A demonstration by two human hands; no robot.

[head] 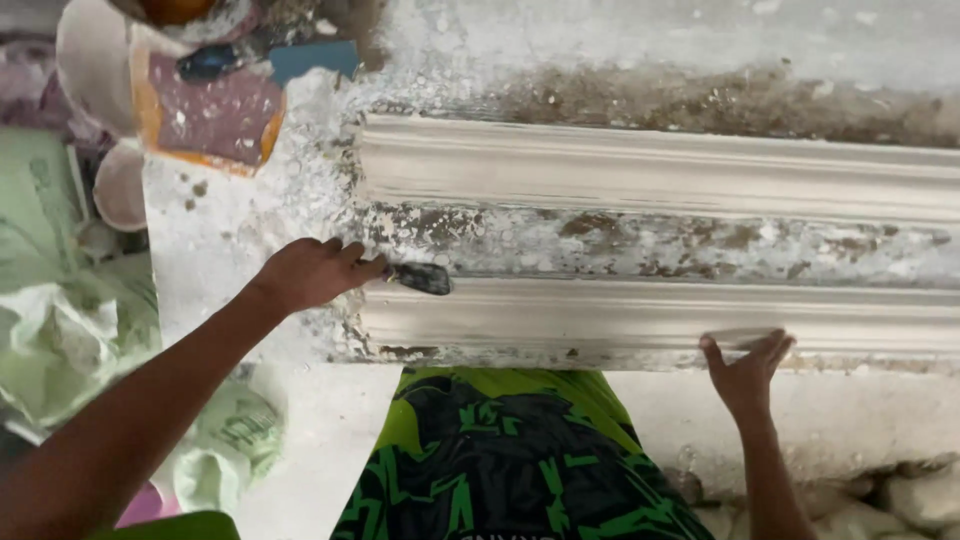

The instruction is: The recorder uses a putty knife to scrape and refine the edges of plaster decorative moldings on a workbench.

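Plaster cornice moulding lies on your bench; left hand fingers grip a dark scraper, right hand fingers spread on its edge. Pressing hard could chip it.

Dark scraper flat against near white plaster moulding.

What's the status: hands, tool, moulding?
Left hand grips a dark scraper at the near moulding's left end. Right hand rests on its front edge. Plaster crumbs between the mouldings.
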